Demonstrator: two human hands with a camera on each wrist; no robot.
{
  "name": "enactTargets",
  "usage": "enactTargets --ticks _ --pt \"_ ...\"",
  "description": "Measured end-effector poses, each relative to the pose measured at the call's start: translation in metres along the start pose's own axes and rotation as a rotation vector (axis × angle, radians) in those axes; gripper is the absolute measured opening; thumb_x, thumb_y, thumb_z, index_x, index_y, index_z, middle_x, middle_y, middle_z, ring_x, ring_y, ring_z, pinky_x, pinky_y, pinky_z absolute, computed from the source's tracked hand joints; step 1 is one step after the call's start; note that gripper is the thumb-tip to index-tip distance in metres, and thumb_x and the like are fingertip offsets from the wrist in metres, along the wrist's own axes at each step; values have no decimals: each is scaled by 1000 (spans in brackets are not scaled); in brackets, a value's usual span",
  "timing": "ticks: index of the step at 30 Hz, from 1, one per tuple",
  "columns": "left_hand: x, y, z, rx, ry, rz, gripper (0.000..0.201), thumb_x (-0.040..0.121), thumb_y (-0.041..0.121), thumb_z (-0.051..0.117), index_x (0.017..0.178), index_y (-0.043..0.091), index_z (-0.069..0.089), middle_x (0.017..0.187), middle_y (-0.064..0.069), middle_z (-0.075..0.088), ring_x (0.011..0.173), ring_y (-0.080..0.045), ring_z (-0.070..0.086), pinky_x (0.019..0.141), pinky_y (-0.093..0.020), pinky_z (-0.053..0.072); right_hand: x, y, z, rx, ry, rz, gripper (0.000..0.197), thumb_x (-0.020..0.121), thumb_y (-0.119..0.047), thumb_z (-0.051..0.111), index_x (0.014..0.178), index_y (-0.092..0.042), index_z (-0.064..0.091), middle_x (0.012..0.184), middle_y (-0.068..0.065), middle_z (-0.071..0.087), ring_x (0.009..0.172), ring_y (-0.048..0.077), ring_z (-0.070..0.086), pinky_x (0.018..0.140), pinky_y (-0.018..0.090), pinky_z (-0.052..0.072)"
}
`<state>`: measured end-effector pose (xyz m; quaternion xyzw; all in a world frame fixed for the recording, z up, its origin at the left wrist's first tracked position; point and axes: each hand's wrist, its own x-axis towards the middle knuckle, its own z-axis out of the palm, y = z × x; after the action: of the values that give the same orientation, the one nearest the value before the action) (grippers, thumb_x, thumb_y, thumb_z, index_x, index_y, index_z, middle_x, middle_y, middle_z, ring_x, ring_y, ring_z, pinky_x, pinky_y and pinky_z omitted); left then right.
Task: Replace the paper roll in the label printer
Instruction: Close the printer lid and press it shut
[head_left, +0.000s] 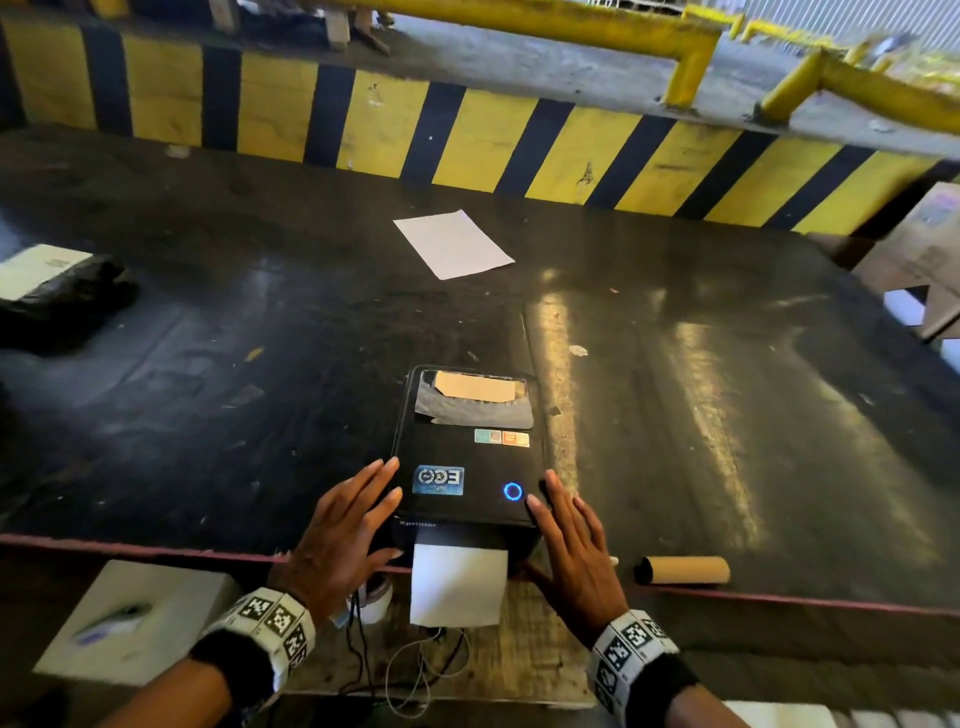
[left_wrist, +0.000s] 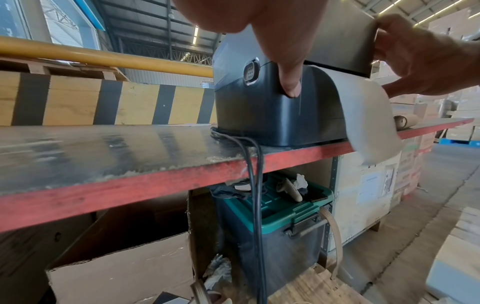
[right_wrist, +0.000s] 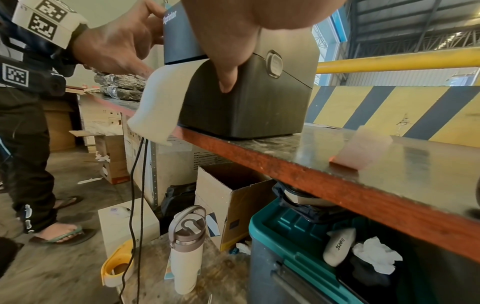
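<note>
Both hands flat against the label printer (head_left: 467, 457), at the near table (head_left: 208, 364) edge.

Left hand (head_left: 340, 530) and right hand (head_left: 574, 545) spread, fingers straight, thumbs pressing the printer's sides. Label paper (head_left: 457, 584) hanging from the front slot. Empty cardboard core (head_left: 683, 570) just right.

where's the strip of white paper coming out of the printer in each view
Head: paper strip hangs low centre, between both hands.
Left wrist: paper strip curves down at right.
Right wrist: paper strip droops at left.
Shared landmark: the black printer it feeds from.
</note>
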<state>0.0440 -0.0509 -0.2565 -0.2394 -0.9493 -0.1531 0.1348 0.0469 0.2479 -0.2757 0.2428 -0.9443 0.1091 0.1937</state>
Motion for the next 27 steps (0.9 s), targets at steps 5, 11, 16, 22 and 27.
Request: enactTargets --ticks 5,11,16,22,27 --pt "4 3 -6 9 -9 14 61 84 53 41 128 10 40 145 -12 31 146 -10 -1 117 -23 0 2 -2 -3 11 -57 42 109 61 -33 85 145 -16 18 160 1 -12 147 13 -3 116 33 10" --pt "3 1 -3 16 2 12 63 76 41 50 129 9 40 148 -10 28 147 -12 1 116 -25 3 1 -1 -4 21 -71 45 107 65 -30 84 147 -16 17 160 1 -12 148 13 -2 117 32 9" --pt "3 1 -3 21 23 29 64 75 42 50 128 8 40 150 -6 25 147 -11 0 116 -25 4 0 -5 -6 33 -84 67 110 66 -27 84 149 -18 12 157 7 9 147 12 -4 117 29 8" --pt "2 1 -2 1 35 39 64 75 41 51 128 8 41 157 1 12 147 -11 1 116 -24 3 0 -7 -8 22 -49 53 99 65 -23 85 143 -11 26 151 15 22 141 23 21 113 34 18" --pt "1 4 -1 5 28 22 64 76 41 49 130 8 39 154 -4 18 146 -10 0 116 -24 2 -2 -7 -8 13 -32 50 98 65 -24 85 142 -11 27 151 14 22 138 24 26 113 37 29"
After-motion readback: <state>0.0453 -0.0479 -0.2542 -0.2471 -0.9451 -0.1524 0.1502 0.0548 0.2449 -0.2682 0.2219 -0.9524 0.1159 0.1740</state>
